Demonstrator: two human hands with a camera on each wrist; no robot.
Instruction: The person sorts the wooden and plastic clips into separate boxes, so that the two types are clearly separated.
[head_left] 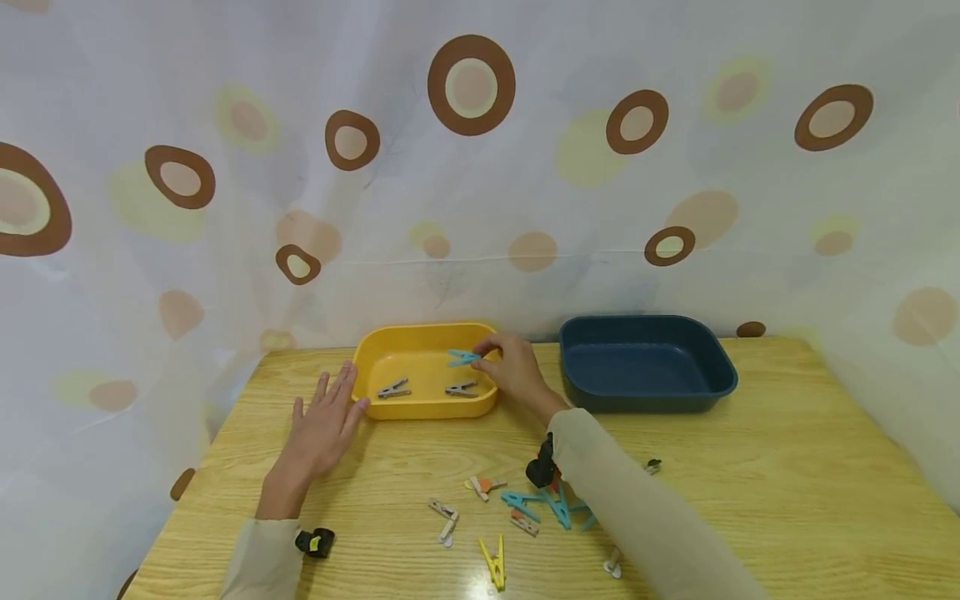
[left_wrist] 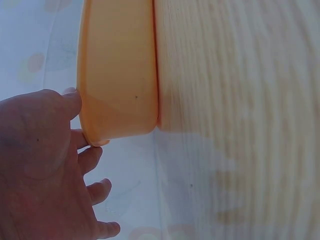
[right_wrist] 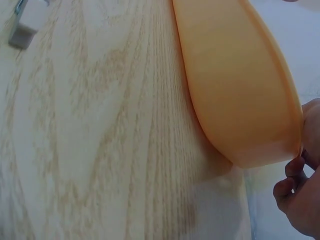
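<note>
A yellow basin [head_left: 423, 411] stands at the back of the wooden table. Two grey clothespins, one on the left [head_left: 393, 389] and one on the right [head_left: 461, 389], lie inside it. My right hand [head_left: 517, 369] reaches over the basin's right rim and pinches a blue clothespin [head_left: 463, 357] above the basin's inside. In the right wrist view that hand [right_wrist: 305, 195] is partly cut off and the clothespin is hidden. My left hand [head_left: 322, 429] rests on the basin's left rim, fingers extended and spread; the left wrist view shows its thumb and fingertips touching the rim.
A dark blue basin [head_left: 648, 403] stands to the right of the yellow one. Nearer me lie blue clothespins [head_left: 557, 507], a yellow clothespin [head_left: 493, 563] and several small wooden clips [head_left: 447, 521]. My right sleeve covers part of this pile. A patterned curtain [head_left: 480, 192] hangs behind the table.
</note>
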